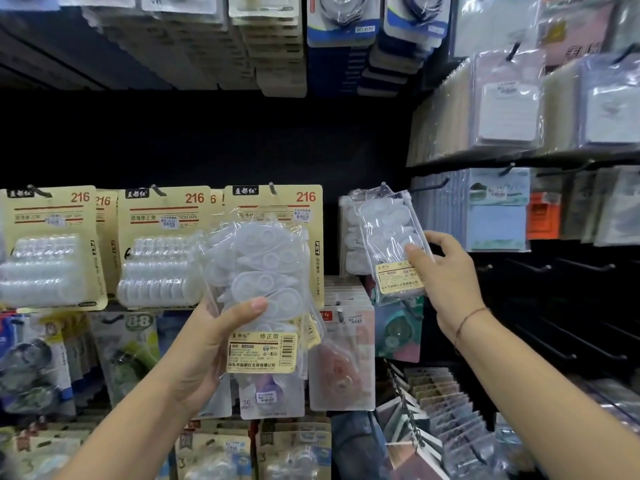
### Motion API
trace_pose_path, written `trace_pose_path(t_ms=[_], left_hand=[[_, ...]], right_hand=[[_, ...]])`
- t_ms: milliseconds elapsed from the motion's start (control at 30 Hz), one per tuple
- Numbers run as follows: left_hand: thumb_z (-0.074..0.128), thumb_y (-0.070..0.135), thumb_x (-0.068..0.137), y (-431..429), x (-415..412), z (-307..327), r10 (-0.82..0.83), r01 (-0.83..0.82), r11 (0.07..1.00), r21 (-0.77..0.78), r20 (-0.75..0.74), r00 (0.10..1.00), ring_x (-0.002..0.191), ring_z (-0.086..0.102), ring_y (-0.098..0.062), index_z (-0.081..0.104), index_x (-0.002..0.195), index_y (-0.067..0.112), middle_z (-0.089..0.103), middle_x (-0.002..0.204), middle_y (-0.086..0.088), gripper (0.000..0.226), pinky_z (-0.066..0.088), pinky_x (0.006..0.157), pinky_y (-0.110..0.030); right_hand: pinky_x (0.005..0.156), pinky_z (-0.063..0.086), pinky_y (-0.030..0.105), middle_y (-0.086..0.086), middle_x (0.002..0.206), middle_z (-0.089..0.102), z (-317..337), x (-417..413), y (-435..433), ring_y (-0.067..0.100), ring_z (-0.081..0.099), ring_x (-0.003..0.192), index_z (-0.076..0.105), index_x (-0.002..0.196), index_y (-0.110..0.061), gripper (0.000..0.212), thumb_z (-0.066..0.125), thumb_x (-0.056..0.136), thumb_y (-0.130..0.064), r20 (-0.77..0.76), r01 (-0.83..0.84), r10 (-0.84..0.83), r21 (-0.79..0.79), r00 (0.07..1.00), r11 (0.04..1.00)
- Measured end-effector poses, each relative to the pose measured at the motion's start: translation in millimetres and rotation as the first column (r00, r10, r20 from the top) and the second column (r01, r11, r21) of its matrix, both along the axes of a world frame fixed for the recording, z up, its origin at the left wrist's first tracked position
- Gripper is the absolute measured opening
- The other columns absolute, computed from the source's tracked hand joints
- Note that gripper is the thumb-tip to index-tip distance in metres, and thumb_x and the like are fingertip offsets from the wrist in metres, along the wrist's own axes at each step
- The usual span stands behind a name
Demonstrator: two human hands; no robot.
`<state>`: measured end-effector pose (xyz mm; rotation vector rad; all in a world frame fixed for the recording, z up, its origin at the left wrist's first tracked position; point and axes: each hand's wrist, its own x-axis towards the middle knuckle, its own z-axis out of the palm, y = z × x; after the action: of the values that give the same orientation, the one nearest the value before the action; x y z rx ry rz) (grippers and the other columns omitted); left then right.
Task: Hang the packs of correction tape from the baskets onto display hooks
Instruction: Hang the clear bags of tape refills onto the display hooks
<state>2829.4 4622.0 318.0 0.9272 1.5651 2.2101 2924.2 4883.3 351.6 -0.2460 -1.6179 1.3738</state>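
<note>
Dark pegboard display, left hand gripping stack of packs, right hand pinching one pack at hook

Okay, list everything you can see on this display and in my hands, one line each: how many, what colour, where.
Bundle of correction tape packs: several, count unclear, clear with cream labels, centre.
Single correction tape pack: one, clear with cream label, top at a hook, centre right.
216 carded packs: three fronts, more behind, cream, middle row left.
Blue-carded packs: two stacks, blue and white, top.
Notepad packs: many, pale, right racks.
Other hanging packs: many, mixed colours, lower rows.
Bare hooks: several, black, lower right.
Left hand: one, grips the bundle.
Right hand: one, pinches the single pack.
</note>
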Motion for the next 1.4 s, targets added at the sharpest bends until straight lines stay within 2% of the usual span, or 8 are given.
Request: trace_pose_path(t_ms=[267, 467, 567, 667, 733, 867, 1133, 1400], left_hand=[[0.075, 0.020, 0.066, 15.1, -18.8, -3.9, -0.033, 0.031, 0.999, 0.044, 0.054, 0.998, 0.085, 0.075, -0.025, 0.061, 0.129, 0.018, 0.075, 0.108, -0.012, 0.064, 0.060, 0.057, -0.031], [0.099, 0.036, 0.034, 20.4, -25.6, -4.2, -0.043, 0.042, 0.999, 0.026, 0.054, 0.998, 0.088, 0.075, -0.029, 0.061, 0.130, 0.014, 0.074, 0.110, -0.015, 0.106, 0.059, 0.058, -0.032], [0.092, 0.030, 0.043, 21.9, -23.3, -5.7, -0.050, 0.050, 0.999, 0.011, 0.050, 0.997, 0.089, 0.075, -0.029, 0.058, 0.133, 0.012, 0.073, 0.113, -0.016, 0.098, 0.059, 0.059, -0.031], [0.085, 0.024, 0.054, 25.4, -17.2, -8.1, -0.065, 0.064, 0.998, 0.023, 0.061, 0.996, 0.094, 0.074, -0.030, 0.057, 0.134, 0.011, 0.072, 0.115, -0.016, 0.085, 0.059, 0.063, -0.031], [0.082, 0.015, 0.060, 27.9, -11.9, -10.1, -0.060, 0.058, 0.998, 0.034, 0.066, 0.996, 0.098, 0.073, -0.031, 0.056, 0.134, 0.010, 0.072, 0.116, -0.016, 0.078, 0.060, 0.068, -0.032], [0.081, 0.011, 0.062, 35.3, 3.3, -12.7, -0.063, 0.061, 0.998, 0.031, 0.049, 0.997, 0.097, 0.073, -0.031, 0.057, 0.131, 0.008, 0.073, 0.113, -0.016, 0.073, 0.060, 0.069, -0.035], [0.081, 0.009, 0.064, 50.1, 29.7, -12.8, -0.047, 0.046, 0.998, 0.042, 0.030, 0.998, 0.101, 0.072, -0.031, 0.054, 0.132, 0.006, 0.073, 0.114, -0.016, 0.074, 0.059, 0.074, -0.032], [0.092, 0.065, 0.029, 51.0, 33.6, -8.0, -0.060, 0.066, 0.997, -0.036, 0.132, 0.989, 0.093, 0.074, -0.031, 0.076, 0.105, 0.014, 0.074, 0.108, -0.018, 0.092, 0.062, 0.070, -0.036]], right_hand=[[0.069, 0.045, 0.033, 0.013, 0.081, 0.059, -24.7, -97.5, 45.5, 0.022, 0.056, 0.075, 0.054, 0.085, -0.011, 0.034, 0.059, 0.093, -0.044, 0.197, 0.014, 0.014, -0.142, 0.980, 0.990], [0.073, 0.047, 0.037, 0.011, 0.088, 0.062, -25.6, -143.6, 65.0, 0.025, 0.057, 0.079, 0.053, 0.073, -0.011, 0.040, 0.056, 0.093, -0.045, 0.348, 0.132, -0.082, -0.123, 0.934, 0.983], [0.088, 0.042, 0.037, 0.017, 0.115, 0.057, -23.5, -135.9, 51.1, 0.033, 0.055, 0.107, 0.059, 0.106, -0.005, 0.038, 0.054, 0.095, -0.040, 0.448, 0.288, -0.291, 0.077, 0.845, 0.954], [0.103, 0.032, 0.033, 0.014, 0.138, 0.039, -21.9, -89.2, 7.6, 0.029, 0.039, 0.128, 0.042, 0.135, -0.006, 0.051, 0.056, 0.095, -0.033, 0.226, 0.350, -0.388, 0.191, 0.893, 0.917], [0.100, 0.038, 0.022, 0.002, 0.126, 0.048, -28.9, -51.6, -27.3, 0.013, 0.048, 0.116, 0.052, 0.122, -0.015, 0.032, 0.057, 0.095, -0.032, 0.048, 0.219, -0.236, 0.236, 0.970, 0.947], [0.077, 0.043, 0.007, -0.008, 0.102, 0.062, -44.0, 1.3, -83.3, -0.003, 0.057, 0.092, 0.062, 0.100, -0.029, 0.031, 0.059, 0.079, -0.051, 0.087, -0.126, 0.110, 0.207, 0.990, 0.970], [0.073, 0.054, 0.023, -0.003, 0.088, 0.071, -43.4, 23.6, -94.6, 0.009, 0.066, 0.082, 0.063, 0.094, -0.021, 0.026, 0.080, 0.075, -0.020, -0.004, -0.123, 0.124, 0.075, 0.992, 0.990], [0.066, 0.057, 0.027, 0.008, 0.092, 0.075, -34.7, 28.3, -86.3, 0.022, 0.072, 0.083, 0.053, 0.105, -0.009, 0.019, 0.062, 0.089, -0.011, -0.043, -0.419, 0.421, -0.225, 0.906, 0.880]])
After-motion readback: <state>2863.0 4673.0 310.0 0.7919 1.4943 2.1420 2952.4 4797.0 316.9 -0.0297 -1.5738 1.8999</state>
